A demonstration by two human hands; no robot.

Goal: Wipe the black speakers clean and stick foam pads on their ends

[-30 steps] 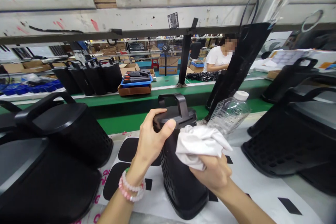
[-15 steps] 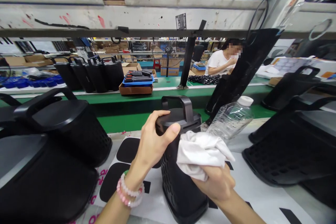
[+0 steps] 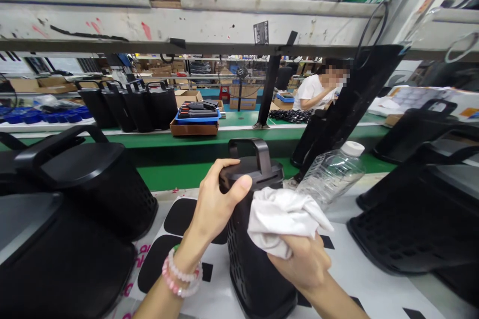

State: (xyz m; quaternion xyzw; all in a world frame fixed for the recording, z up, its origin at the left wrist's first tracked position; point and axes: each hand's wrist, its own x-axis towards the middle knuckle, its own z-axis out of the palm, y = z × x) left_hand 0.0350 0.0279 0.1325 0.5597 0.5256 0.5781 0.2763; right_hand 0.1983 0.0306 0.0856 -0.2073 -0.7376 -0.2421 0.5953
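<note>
A black speaker-like housing (image 3: 258,269) with a top handle and a perforated side stands upright in front of me. My left hand (image 3: 219,199) grips its upper left edge, thumb on the near side and fingers over the top. Bunched in my right hand (image 3: 305,259) is a white cloth (image 3: 286,219), which lies against the upper right of the housing's side. The cloth hides part of that side and my right fingertips. Beneath the housing is a white sheet (image 3: 344,274) with black cut-out shapes.
More black housings (image 3: 93,184) crowd the left, and others (image 3: 415,219) stand at the right. A clear plastic bottle (image 3: 331,174) leans behind the cloth. Overhead runs a loaded shelf (image 3: 209,22). Across the green bench (image 3: 168,144) sits a person in a white shirt (image 3: 310,92).
The cloth and my right hand have shifted very slightly left and down in the view. My left hand keeps its grip on the housing.
</note>
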